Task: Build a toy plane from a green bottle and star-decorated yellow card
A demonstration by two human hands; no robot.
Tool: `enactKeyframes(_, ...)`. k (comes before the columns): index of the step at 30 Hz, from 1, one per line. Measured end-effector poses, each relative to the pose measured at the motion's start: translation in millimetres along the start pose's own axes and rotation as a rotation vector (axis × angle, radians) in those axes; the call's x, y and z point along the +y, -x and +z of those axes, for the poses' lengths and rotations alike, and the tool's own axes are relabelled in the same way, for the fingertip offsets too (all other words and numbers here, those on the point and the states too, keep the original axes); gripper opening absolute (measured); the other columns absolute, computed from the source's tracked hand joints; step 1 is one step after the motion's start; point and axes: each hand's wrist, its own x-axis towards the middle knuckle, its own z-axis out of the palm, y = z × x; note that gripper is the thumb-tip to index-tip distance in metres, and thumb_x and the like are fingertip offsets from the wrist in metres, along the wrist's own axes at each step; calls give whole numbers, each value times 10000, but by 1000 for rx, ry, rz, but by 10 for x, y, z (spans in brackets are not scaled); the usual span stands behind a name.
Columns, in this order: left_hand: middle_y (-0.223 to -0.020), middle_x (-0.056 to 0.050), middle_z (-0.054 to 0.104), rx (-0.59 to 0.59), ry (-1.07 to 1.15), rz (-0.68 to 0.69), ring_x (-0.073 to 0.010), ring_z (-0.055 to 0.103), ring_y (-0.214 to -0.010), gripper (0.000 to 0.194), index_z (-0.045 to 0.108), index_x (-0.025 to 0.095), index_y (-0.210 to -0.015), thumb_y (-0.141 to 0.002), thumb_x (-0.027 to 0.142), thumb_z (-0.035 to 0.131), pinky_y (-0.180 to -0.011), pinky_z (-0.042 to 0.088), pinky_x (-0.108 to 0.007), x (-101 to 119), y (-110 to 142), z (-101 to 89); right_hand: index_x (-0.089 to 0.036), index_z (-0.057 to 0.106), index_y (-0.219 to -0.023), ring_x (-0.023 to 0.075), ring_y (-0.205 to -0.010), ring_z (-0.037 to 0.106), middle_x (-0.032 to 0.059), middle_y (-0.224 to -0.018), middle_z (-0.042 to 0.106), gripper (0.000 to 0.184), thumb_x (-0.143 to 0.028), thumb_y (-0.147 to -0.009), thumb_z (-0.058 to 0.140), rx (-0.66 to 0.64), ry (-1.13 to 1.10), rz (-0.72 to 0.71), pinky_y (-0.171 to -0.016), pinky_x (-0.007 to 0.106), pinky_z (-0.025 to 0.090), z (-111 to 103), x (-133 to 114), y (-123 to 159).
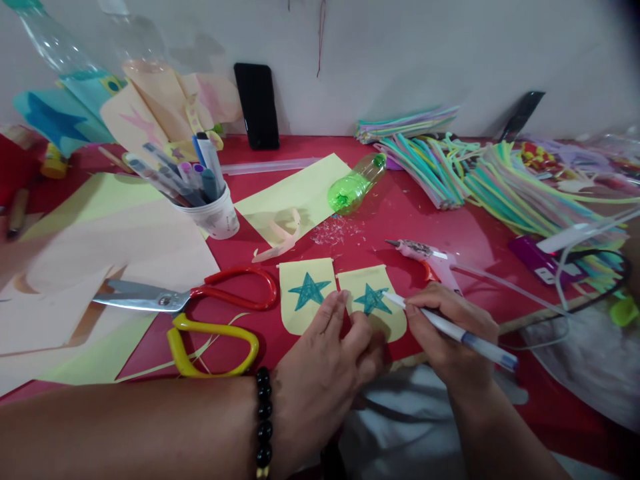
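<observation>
Two small pale yellow paper pieces with rounded bottoms lie side by side on the red table, each with a teal star. My right hand (445, 333) is closed around a white marker (467, 339), its tip at the star on the right paper piece (395, 323). With fingers stretched out, my left hand (325, 373) rests over the lower inner edges of the left paper piece (295, 320) and the right one; its underside is hidden. Just left of that hand lie large scissors (170, 303), blades apart, with one red and one yellow handle.
A paper cup (225, 220) holds several markers. A green bottle piece (353, 190) lies on yellow paper (280, 193). A pink glue gun (435, 257) with a cord is near my right hand. Bundles of coloured pipe cleaners (520, 193) and a black phone (257, 107) stand behind.
</observation>
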Motion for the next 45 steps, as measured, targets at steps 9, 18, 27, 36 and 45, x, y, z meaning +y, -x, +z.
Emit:
enactKeyframes(9, -1292, -108, 546, -1, 2, 0, -393, 460, -1302, 417, 568, 230, -1277, -875, 338, 578, -1137, 236, -521, 0, 7, 21, -192, 578, -757, 120, -622, 536, -17, -671, 585, 174, -31, -741, 645, -25, -33, -15, -604, 288, 447, 7, 6, -10)
enactKeyframes(18, -1295, -108, 543, -12, 11, -3, -397, 463, -1301, 389, 575, 234, -1272, -896, 332, 544, -1125, 261, -521, 3, 13, -6, -176, 602, -757, 118, -631, 549, -1, -679, 599, 127, -56, -757, 641, -67, -4, -24, -609, 272, 454, 17, -22, -30)
enactKeyframes(27, -1284, -108, 553, -17, -1, 3, -380, 472, -1297, 359, 581, 228, -1252, -906, 306, 525, -1126, 271, -518, -1, 4, 7, -192, 597, -714, 122, -594, 547, -10, -648, 587, 119, -91, -776, 611, -102, 20, -33, -579, 270, 448, 3, -48, -65)
enactKeyframes(36, -1292, -103, 546, -21, -4, 16, -374, 467, -1302, 386, 544, 222, -1290, -914, 301, 511, -1139, 252, -524, -1, 4, -11, -191, 572, -729, 114, -588, 529, -21, -643, 570, 131, -75, -766, 620, -29, 11, -5, -575, 267, 431, -15, -36, -17)
enactKeyframes(45, -1347, -123, 500, -42, 25, 13, -382, 410, -1344, 403, 513, 209, -1309, -917, 305, 502, -1153, 207, -536, -8, 18, 7, -199, 592, -756, 129, -611, 560, -12, -674, 597, 120, -84, -775, 618, -32, -24, -9, -589, 278, 455, -25, -20, -12)
